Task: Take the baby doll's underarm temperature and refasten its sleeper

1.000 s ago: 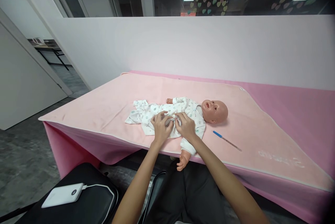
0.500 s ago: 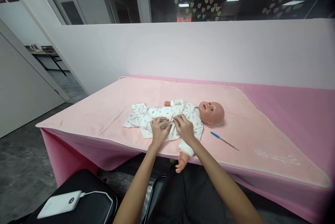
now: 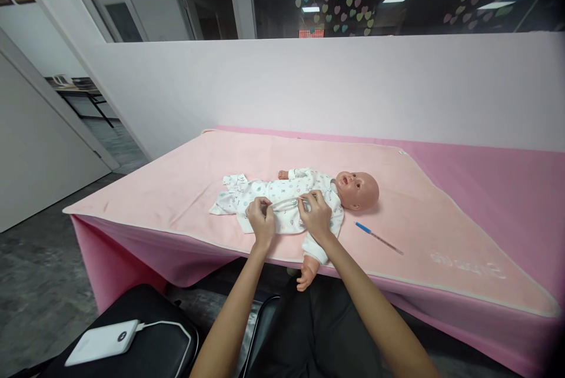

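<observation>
From where I stand, the pink cover (image 3: 498, 189) is the broadest thing, with the peach cloth (image 3: 176, 181) spread over it, and the doll (image 3: 358, 191) lies on its back near the cloth's front edge. The doll's long axis runs straight across the person's front, head to the right, so the right hand (image 3: 316, 214) is nearer the head and the left hand (image 3: 261, 218) nearer the legs. The suit (image 3: 282, 189) covers the doll's body, and both hands come onto its front from the near side. Between them stretches a pale strip (image 3: 285, 205), lying roughly along the doll's length and rising a little towards the head end. Each hand seems to pinch it between thumb and fingertips, one at either end; whether it is a tie or the suit's own edge, I can't tell from here. Counting down by size, there is one cover, one cloth, one doll in one suit, with two doll hands showing, one beyond the body and one hanging over the near edge, and no feet in sight. Then there are the person's two hands, one white power bank (image 3: 103, 342) down on the left, one blue-ended stick (image 3: 373, 235) beside the doll's head, and that single strip.
</observation>
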A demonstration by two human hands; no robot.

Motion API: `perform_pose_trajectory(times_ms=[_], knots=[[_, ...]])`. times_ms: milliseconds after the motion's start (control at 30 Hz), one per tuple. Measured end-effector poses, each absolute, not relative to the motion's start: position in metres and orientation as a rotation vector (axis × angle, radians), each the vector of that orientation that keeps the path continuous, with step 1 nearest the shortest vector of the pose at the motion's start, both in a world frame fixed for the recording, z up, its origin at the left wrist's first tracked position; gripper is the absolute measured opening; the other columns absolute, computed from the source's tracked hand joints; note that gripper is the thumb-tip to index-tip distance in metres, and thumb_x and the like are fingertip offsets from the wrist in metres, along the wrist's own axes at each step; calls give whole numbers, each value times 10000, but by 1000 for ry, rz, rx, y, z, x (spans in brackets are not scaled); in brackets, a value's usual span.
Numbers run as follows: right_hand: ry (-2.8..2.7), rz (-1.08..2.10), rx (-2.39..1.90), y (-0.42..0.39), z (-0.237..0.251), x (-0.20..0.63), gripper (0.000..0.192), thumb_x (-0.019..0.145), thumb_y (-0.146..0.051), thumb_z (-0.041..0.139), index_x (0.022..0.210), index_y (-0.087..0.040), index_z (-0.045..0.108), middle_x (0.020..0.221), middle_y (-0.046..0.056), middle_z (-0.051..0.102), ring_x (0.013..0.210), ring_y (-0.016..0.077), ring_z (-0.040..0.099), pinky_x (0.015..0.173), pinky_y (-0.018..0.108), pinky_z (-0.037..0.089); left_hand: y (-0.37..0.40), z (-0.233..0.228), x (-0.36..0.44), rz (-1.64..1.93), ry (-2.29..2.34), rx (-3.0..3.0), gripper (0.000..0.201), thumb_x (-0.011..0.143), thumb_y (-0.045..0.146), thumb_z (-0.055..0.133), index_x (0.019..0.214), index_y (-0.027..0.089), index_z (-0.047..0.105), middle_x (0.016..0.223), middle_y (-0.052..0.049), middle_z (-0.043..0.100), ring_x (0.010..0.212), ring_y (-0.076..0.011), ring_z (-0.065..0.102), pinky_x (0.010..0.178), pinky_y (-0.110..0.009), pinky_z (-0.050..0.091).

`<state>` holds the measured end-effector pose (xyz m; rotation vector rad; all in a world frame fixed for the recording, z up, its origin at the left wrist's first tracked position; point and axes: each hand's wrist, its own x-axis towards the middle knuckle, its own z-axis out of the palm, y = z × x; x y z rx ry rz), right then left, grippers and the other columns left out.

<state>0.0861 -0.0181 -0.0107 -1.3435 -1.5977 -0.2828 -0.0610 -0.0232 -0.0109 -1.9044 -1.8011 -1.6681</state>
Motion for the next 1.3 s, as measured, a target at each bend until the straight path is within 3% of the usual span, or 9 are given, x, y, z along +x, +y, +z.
perform_pose_trajectory(times_ms=[133, 333, 767, 1067, 1233, 1300], knots=[[-1632, -331, -1358, -18, -10, 86, 176, 865, -296, 487, 892, -205, 636, 1009, 53, 580, 795, 143, 582, 623, 231, 403, -29, -6, -52, -1602, -1683, -1979, 181, 780, 132, 437, 875, 212, 570, 897, -42, 607, 915, -208, 517, 869, -365, 316], [-1677, -313, -1398, -17, -11, 86, 204, 887, -297, 456, 898, -194, 632, 950, 48, 594, 780, 132, 576, 622, 221, 390, -29, -2, -42, -1299, -1478, -2319, 166, 876, 288, 474, 923, 250, 628, 938, -22, 636, 932, -184, 522, 893, -361, 282], [-1559, -226, -1505, -16, -7, 85, 199, 845, -340, 501, 877, -185, 622, 929, 53, 523, 739, 142, 543, 560, 230, 364, -24, -5, -43, -1296, -1563, -2242, 169, 854, 325, 518, 954, 284, 648, 970, -18, 638, 953, -195, 511, 884, -379, 266], [-1296, -64, -1458, -67, -10, 124, 339, 874, -365, 425, 1128, -151, 499, 1118, 137, 482, 745, 161, 546, 650, 292, 466, -26, -4, -44, -1362, -1702, -2144, 188, 773, 184, 509, 939, 233, 583, 1008, -30, 617, 989, -222, 488, 913, -388, 266], [-1312, -355, -1923, -124, -49, 215, 402, 829, -327, 443, 1120, -67, 538, 1090, 208, 541, 1021, 312, 507, 845, 434, 414, -22, -9, -48, -1520, -1805, -2042, 247, 751, 112, 436, 933, 219, 565, 982, -22, 631, 971, -214, 498, 895, -383, 268], [-1371, -375, -2075, -137, -56, 244, 387, 825, -322, 434, 1066, -55, 579, 1074, 218, 569, 1030, 329, 511, 861, 449, 395, -20, -10, -49, -1533, -1808, -2039, 253, 747, 113, 434, 931, 220, 570, 978, -21, 636, 967, -216, 502, 895, -386, 265]])
